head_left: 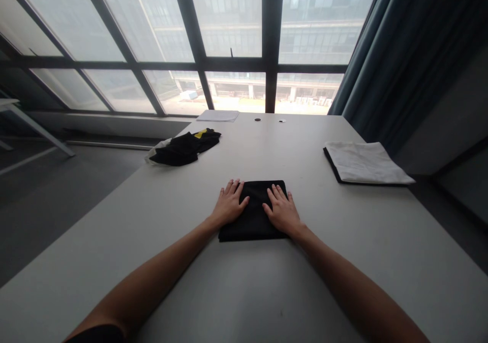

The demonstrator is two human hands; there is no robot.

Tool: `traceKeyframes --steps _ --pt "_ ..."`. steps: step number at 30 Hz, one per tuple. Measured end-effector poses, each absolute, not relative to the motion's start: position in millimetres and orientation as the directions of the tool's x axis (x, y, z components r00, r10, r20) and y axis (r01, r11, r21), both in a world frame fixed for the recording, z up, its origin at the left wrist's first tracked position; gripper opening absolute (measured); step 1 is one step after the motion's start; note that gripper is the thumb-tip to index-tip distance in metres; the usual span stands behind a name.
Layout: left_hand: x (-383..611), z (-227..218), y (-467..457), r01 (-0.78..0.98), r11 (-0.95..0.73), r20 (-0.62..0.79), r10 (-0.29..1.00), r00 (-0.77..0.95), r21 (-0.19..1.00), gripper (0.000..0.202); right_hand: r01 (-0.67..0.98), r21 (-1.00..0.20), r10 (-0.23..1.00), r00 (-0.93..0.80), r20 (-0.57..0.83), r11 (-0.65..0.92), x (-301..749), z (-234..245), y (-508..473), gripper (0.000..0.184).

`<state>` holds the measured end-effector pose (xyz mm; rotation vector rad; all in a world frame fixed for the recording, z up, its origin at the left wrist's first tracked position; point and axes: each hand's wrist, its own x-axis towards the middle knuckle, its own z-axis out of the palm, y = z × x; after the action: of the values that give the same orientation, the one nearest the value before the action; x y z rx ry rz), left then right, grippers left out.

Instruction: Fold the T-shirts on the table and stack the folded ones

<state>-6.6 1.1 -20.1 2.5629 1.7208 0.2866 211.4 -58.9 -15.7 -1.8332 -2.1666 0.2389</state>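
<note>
Folded black cloth [254, 217] flat on desk [293, 150]. Left hand [230, 204] on cloth's left side, right hand [282, 210] on its right; fingers parted, gripping nothing. Judgement: even outward pressure best, edges kept square. White cloth [366, 162] beyond, rightward.

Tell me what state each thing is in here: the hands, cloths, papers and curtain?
Black cloth: folded into a flat rectangle.
Left hand: open, palm down on its left side.
Right hand: open, palm down on its right side.
Dark heap: crumpled.
White cloth: folded flat, over a black layer.
Papers: lying flat.
Curtain: drawn aside, in folds.
</note>
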Motion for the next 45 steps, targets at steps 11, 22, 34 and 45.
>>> traceKeyframes --steps 11,22,34,45 --pt "-6.8 -19.7 2.5 0.91 -0.384 0.125 0.922 0.368 0.157 0.066 0.928 -0.369 0.978 0.123 0.167 -0.053 257.6 -20.9 -29.6 0.056" --pt "-4.9 -10.3 -5.1 0.908 -0.415 0.201 0.896 0.397 0.054 0.062 0.913 -0.348 0.962 -0.136 0.237 0.214 206.9 -4.2 -64.8 0.054" --pt "7.1 -18.0 -39.3 0.781 -0.611 0.196 0.787 0.584 0.126 0.057 0.898 -0.386 0.972 -0.153 0.18 0.213 207.9 -18.3 -62.3 0.053" --pt "-40.0 25.0 -23.6 0.649 -0.482 0.227 0.869 0.44 0.589 0.044 0.769 -0.639 0.985 0.106 0.139 0.007 257.5 4.7 -61.0 0.041"
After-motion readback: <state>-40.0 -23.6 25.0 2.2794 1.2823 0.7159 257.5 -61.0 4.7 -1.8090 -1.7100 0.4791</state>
